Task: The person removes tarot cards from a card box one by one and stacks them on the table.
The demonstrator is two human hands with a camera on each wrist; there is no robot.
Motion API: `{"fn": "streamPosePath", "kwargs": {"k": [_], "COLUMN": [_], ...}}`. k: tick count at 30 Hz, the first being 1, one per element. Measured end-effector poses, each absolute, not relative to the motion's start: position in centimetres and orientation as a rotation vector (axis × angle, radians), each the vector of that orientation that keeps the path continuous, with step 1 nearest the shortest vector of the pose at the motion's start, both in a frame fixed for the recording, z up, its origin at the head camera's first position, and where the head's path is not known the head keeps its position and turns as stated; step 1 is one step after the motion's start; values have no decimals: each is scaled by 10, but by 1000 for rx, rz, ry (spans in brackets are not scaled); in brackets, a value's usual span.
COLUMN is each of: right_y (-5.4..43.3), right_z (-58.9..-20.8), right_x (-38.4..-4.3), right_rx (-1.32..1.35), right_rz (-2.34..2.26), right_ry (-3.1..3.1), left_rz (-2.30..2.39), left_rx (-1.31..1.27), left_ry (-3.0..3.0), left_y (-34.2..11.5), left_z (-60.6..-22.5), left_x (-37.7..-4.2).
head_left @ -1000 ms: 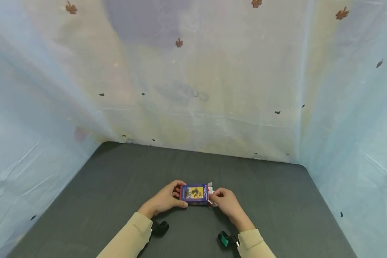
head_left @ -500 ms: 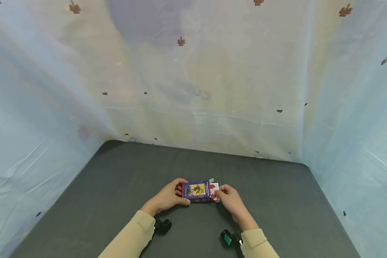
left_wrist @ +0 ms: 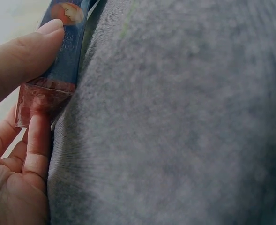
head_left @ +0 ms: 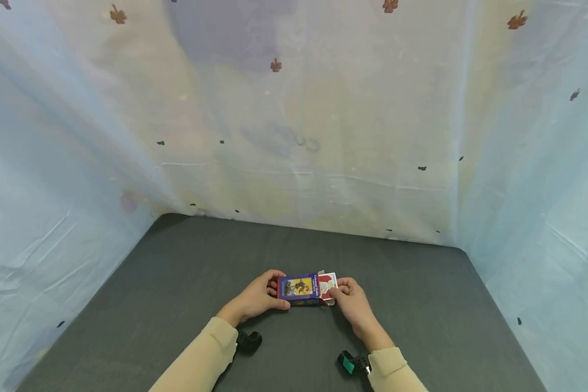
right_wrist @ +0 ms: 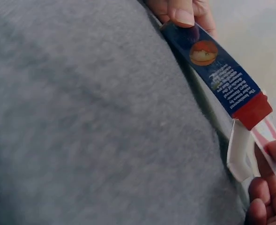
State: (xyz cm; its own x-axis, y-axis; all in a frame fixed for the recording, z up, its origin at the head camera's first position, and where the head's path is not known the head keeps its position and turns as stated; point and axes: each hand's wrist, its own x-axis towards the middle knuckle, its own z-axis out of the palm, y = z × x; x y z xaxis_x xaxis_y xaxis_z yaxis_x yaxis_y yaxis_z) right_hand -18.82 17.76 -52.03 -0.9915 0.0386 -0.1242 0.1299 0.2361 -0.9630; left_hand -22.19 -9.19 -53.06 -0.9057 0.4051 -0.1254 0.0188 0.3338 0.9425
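A small blue-and-red card box (head_left: 298,287) with a yellow picture lies at the front middle of the dark table, its right end open. My left hand (head_left: 256,297) grips its left end; in the left wrist view the thumb (left_wrist: 34,49) lies on the blue side and a finger presses the red end. From the open end juts a red-and-white card stack (head_left: 326,282). My right hand (head_left: 355,311) pinches that stack between thumb and fingers. Below it, in the right wrist view, a white end flap (right_wrist: 239,152) hangs folded out.
The dark grey cloth-covered table (head_left: 294,348) reaches back to a pale patterned curtain (head_left: 294,136), which also hangs on both sides. Black wrist mounts (head_left: 249,343) sit by both sleeves, low over the table.
My right hand has moved a little to the right, and more of the card stack shows outside the box. The left hand keeps its grip on the box.
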Motion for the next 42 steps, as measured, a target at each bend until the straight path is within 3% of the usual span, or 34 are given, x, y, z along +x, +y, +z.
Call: {"fn": "streamPosePath", "kwargs": {"k": [15,29,42], "right_y": [223,268,289], "right_z": [-515,-496,-497], "right_x": [-190,-192,-220], "right_rx": [381,254,163], "right_rz": [-2224,-1867,-1505], "right_ry": [2256,2516,2645], "left_rz": [1576,1554,1581], "left_rx": [375,377,391], "left_ry": [2286,2290,2268], "left_y": [-91,-92,-93], "left_z": [-530,-533,-532], "left_x": [-223,-224,-224]}}
